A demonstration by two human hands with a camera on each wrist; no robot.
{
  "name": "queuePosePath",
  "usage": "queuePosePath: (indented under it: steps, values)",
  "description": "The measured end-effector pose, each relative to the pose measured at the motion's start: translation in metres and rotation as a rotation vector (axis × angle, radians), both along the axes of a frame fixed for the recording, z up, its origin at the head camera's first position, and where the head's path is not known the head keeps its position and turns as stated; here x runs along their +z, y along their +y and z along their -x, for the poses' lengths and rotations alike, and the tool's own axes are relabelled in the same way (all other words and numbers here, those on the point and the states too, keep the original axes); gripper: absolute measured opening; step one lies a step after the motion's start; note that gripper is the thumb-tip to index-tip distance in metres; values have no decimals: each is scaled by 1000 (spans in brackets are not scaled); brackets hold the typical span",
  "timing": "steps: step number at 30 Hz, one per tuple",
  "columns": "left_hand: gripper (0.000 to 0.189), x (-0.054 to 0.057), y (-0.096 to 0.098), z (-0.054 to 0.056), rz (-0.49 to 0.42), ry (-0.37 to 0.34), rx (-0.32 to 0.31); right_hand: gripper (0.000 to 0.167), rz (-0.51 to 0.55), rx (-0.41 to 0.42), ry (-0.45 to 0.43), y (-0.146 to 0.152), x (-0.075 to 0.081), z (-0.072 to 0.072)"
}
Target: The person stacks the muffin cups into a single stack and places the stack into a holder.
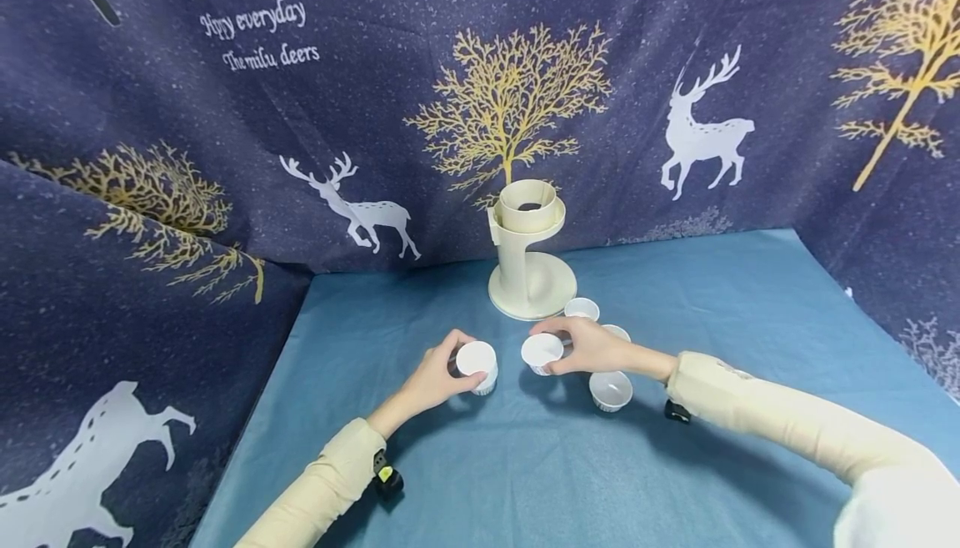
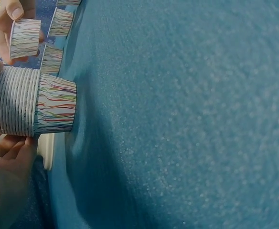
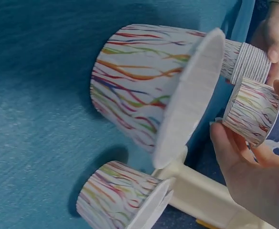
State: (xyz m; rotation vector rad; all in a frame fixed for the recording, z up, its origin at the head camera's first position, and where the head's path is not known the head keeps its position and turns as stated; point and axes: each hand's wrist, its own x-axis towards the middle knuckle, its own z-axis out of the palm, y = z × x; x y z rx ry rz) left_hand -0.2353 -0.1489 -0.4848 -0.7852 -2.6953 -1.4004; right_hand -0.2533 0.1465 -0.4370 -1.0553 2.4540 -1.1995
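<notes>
My left hand [image 1: 437, 374] grips a nested stack of paper baking cups [image 2: 53, 102], thumb on one side and fingers on the other. The stack is white with wavy coloured lines, its many rims packed close together. My right hand [image 1: 588, 346] pinches a single paper cup [image 3: 253, 110] of the same pattern between thumb and fingers, mouth upward, to the right of the stack. Beneath and beside the right hand, other single cups stand on the cloth: a near cup [image 1: 611, 391], a back cup [image 1: 582, 309] and one partly hidden behind the hand [image 1: 617, 332].
A cream stand [image 1: 513, 268] with a round base and a ring-shaped top rises at the back, just behind the cups. Blue cloth [image 1: 525, 473] covers the table. A dark curtain [image 1: 360, 114] printed with deer and trees hangs behind and at the sides.
</notes>
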Motion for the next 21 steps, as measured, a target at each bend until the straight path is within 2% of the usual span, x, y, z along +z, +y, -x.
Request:
queuePosePath:
  steps: [11, 21]
  values:
    - [42, 1, 0, -1, -2, 7, -14, 51, 3, 7, -21, -14, 5, 2]
    - [41, 3, 1, -1, 5, 13, -7, 46, 31, 45, -12, -21, 6, 6]
